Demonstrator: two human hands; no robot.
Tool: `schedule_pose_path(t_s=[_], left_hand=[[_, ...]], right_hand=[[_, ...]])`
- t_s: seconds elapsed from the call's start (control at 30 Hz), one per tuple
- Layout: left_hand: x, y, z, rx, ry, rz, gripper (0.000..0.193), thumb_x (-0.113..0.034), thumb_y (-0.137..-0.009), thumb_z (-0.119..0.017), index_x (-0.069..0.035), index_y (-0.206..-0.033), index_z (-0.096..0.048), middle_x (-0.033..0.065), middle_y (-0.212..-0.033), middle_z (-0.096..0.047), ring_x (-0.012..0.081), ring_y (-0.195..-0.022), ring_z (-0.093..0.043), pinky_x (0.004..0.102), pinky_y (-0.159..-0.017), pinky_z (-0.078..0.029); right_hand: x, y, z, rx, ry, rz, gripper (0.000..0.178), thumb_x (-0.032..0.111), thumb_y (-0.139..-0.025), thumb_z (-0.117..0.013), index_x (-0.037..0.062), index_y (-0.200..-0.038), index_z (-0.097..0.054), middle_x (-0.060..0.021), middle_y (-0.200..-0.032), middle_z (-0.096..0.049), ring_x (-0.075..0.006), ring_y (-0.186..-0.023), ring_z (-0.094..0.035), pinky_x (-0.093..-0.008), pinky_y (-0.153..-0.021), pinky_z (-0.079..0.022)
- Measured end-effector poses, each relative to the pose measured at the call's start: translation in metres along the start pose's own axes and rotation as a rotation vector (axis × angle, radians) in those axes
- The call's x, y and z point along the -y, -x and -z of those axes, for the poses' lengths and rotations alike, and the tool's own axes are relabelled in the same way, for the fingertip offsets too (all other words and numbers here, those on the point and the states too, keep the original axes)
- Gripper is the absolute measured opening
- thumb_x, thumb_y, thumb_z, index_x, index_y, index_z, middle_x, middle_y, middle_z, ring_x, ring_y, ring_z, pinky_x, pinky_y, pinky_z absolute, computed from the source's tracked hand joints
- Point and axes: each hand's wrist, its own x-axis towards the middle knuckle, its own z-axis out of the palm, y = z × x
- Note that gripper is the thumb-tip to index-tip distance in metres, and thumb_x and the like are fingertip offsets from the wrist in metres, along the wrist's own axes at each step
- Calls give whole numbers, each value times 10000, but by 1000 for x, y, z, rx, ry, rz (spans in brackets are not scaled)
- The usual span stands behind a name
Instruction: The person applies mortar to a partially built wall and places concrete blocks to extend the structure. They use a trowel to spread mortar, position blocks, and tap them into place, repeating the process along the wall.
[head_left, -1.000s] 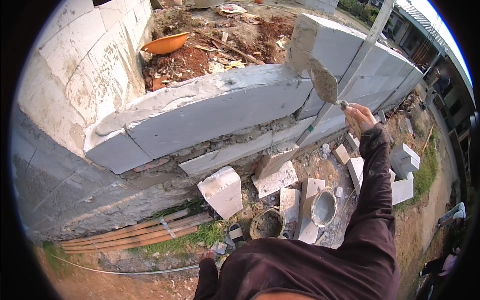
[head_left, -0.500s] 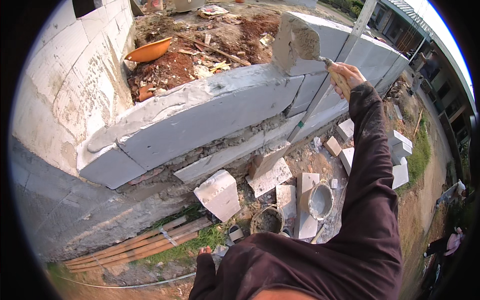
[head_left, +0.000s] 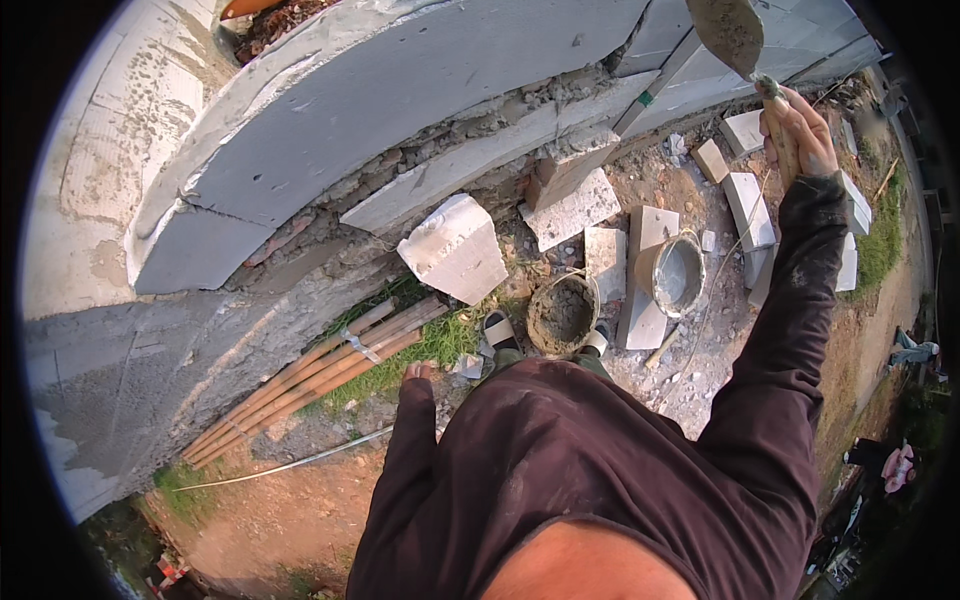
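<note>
The right hand [head_left: 803, 135] is wrapped round the wooden handle of the trowel [head_left: 735, 45] — a hold that likely leaves the smeared blade free to tilt. That blade, cut off by the upper edge, shows against the wall [head_left: 420, 100]. The mortar bucket [head_left: 531, 322] stands between the person's sandals [head_left: 500, 330], presumably for easy reach. The right arm stretches forward and outward, elbow only slightly bent; the left hand [head_left: 418, 371] hangs low beside the body — too small in view to tell whether it is open or closed.

Poles [head_left: 312, 388] left of mortar bucket [head_left: 532, 322], trowel [head_left: 730, 38] right, apparently before wall [head_left: 420, 110].
</note>
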Motion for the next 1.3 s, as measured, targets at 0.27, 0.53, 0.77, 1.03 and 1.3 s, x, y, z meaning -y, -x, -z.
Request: schedule_pose_path(t_s=[0.27, 0.53, 0.77, 1.03, 1.3], left_hand=[[-203, -21, -55, -300, -589, -780, 549, -352, -748, -641, -97, -1208, -486, 134, -1233, -479, 307, -1172, -404, 415, -984, -295], [-291, -95, -108, -298, -970, -744, 776, -501, -639, -687, -60, -1231, -450, 160, -1287, -408, 313, -1216, -351, 426, -1009, -267], [-264, -112, -108, -370, -1043, -825, 950, -401, -545, -772, -36, -1301, -327, 191, -1315, -368, 329, -1238, -322, 420, -1017, -267], [-225, -49, -141, -429, -1268, -971, 966, -382, -580, -728, -39, -1351, -258, 187, -1311, -377, 339, -1227, -327, 438, -1017, -253], [-205, -34, -146, -377, -1158, -1006, 963, -425, -623, -707, -8, -1351, -234, 205, -1354, -302, 349, -1247, -292, 438, -1034, -222]], right_hand=[[-228, 193, 49, -165, 182, -628, 229, 203, -786, -606, -2, -878, -563, 23, -621, -474, -54, -526, -399, -215, -469, -308], [-415, 318, 138, -314, 483, -909, 301, 156, -692, -662, -9, -885, -502, -45, -623, -522, -102, -451, -453, -260, -390, -354], [-566, 324, 187, -137, 897, -994, 467, 395, -740, -603, 58, -1060, -555, -202, -888, -618, -364, -829, -592, -403, -733, -454], [-694, 232, 174, -40, 1021, -1304, 419, 322, -741, -557, 147, -1121, -547, -143, -1080, -597, -310, -1007, -568, -394, -854, -444], [-723, 295, 164, -211, -19, -1170, 358, 241, -712, -625, -41, -926, -574, -68, -596, -507, -143, -448, -475, -298, -413, -373]])
